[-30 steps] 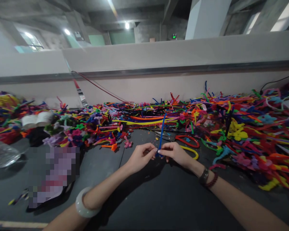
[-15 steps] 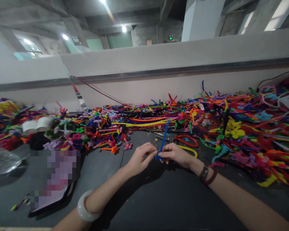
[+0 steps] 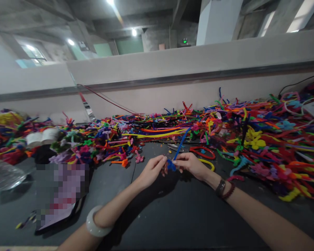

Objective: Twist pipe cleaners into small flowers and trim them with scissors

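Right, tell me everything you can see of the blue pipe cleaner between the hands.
The blue pipe cleaner is a thin, fuzzy chenille stem, apparently with a wire core. Its long, nearly straight free part slants up and away to the right, ending in a bare-looking tip above the dark tabletop. Its lower end is bent into a small, tight curl, pinched between the fingertips of the left hand and the right hand. Nothing else appears to touch it.

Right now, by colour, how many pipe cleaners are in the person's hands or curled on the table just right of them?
Blue pipe cleaner, between the left hand and right hand: 1
Red pipe cleaner loop: 1
Yellow pipe cleaner loop: 1
Total: 3
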Motion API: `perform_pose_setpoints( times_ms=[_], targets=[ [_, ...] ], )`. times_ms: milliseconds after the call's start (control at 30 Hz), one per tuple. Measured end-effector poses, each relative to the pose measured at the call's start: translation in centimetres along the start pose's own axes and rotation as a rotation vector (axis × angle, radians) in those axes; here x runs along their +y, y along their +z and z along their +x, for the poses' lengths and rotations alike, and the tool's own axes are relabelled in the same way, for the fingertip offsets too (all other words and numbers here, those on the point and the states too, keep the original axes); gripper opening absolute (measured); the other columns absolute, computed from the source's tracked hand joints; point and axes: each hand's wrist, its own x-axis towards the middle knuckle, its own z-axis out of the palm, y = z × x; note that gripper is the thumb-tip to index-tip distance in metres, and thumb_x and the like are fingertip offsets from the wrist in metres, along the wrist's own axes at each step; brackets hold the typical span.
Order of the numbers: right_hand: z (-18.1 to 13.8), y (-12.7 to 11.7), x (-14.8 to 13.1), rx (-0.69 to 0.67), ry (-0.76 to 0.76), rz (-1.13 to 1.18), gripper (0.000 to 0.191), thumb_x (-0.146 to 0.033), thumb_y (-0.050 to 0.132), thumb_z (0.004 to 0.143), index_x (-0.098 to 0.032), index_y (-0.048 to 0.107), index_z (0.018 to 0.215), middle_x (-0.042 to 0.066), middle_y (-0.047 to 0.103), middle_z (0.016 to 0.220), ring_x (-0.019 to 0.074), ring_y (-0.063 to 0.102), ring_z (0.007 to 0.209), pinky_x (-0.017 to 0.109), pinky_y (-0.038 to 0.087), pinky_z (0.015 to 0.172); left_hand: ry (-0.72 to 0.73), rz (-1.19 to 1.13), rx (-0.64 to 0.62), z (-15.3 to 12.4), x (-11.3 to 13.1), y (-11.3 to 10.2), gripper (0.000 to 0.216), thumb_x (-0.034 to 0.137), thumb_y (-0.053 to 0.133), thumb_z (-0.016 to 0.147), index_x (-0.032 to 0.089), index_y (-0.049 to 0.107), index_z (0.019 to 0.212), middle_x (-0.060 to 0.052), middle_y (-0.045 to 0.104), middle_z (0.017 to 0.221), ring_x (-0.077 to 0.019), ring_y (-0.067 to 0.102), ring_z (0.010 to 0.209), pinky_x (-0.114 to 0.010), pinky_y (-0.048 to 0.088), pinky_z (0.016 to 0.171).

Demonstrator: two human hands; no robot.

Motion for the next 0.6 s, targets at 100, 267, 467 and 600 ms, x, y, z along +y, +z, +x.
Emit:
perform_pose_setpoints(
  times_ms=[100,267,467,600],
  targets=[
    [0.1,0.0,0.1,0.042,-0.017,0.002,0.021,-0.03,0.065,0.06,-0.011,0.061,0.069,-0.001,0.055,0.059,0.0069,0.048,0.052,0.018,0.038,0.046,-0.037,-0.105,-0.033,-0.1,0.1,0.2,0.035,0.044,0.036,0.079,0.012,0.05,0.074,-0.001,0.049,0.066,-0.0103,0.049,0.06,-0.022,0.042,0.052],
    [0.0,0.3,-0.1,0.06,-0.047,-0.02,0.02,-0.029,0.065,0.06,-0.012,0.063,0.07,0.0,0.058,0.061,0.0075,0.049,0.052,0.018,0.037,0.045,-0.085,-0.148,-0.06,-0.1,-0.2,0.5,0.031,0.042,0.052,0.071,0.012,0.053,0.079,-0.002,0.054,0.069,-0.0105,0.053,0.062,-0.022,0.044,0.055],
    [-0.3,0.6,-0.3,0.063,-0.066,-0.032,0.018,-0.028,0.065,0.06,-0.013,0.062,0.069,-0.001,0.057,0.059,0.0075,0.049,0.051,0.018,0.038,0.044,-0.198,-0.356,0.043,0.2,-1.0,0.3,0.029,0.036,0.062,0.064,0.012,0.058,0.081,-0.002,0.059,0.073,-0.0104,0.056,0.067,-0.023,0.046,0.063],
    [-0.1,0.3,-0.1,0.023,-0.083,-0.088,0.019,-0.028,0.065,0.061,-0.011,0.062,0.069,-0.001,0.057,0.059,0.0066,0.048,0.049,0.019,0.038,0.044,-0.202,-0.345,0.057,0.2,-0.9,0.2,0.027,0.033,0.065,0.061,0.01,0.061,0.076,-0.003,0.06,0.069,-0.009,0.055,0.062,-0.022,0.045,0.063]
  ],
)
